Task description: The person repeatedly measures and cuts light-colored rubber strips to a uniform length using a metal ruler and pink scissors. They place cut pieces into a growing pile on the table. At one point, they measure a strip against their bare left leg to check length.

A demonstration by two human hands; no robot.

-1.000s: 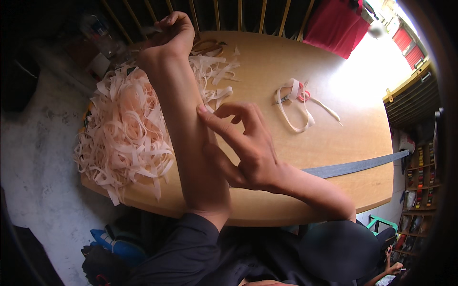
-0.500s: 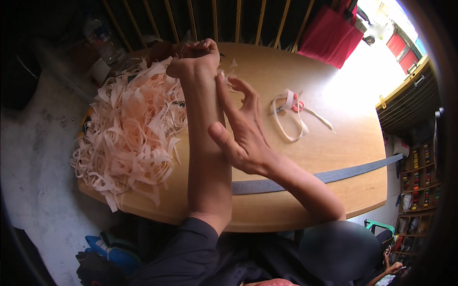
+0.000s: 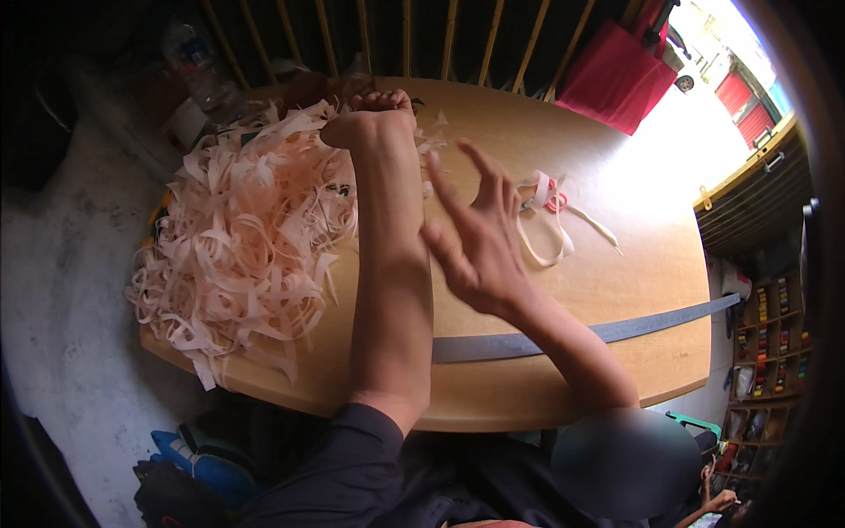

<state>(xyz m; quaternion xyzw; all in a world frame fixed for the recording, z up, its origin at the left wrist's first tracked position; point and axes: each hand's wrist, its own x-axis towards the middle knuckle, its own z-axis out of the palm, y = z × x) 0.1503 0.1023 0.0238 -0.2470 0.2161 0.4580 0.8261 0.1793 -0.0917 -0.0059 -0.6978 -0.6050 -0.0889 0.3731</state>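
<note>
My left arm reaches forward over the table, and my left hand (image 3: 380, 121) is at its far end with the fingers curled in; I see nothing in them. Just right of that forearm, my right hand (image 3: 486, 231) is raised, holding nothing, its fingers spread and slightly blurred. Left of my left arm lies a big tangled heap of pale peach fabric strips (image 3: 233, 238). To the right of my right hand is a pair of scissors with red handles (image 3: 558, 202), partly covered by a looped pale strip (image 3: 568, 250).
A long grey metal ruler (image 3: 616, 331) lies along the near side of the wooden table (image 3: 651, 264). A red bag (image 3: 612, 79) hangs by the bars at the far edge. A plastic bottle (image 3: 207, 79) stands far left. Another person's hands (image 3: 722, 500) show at lower right.
My right hand has come away from my left forearm, moving right, and its fingers have spread. My left arm stays stretched forward with the fingers curled.
</note>
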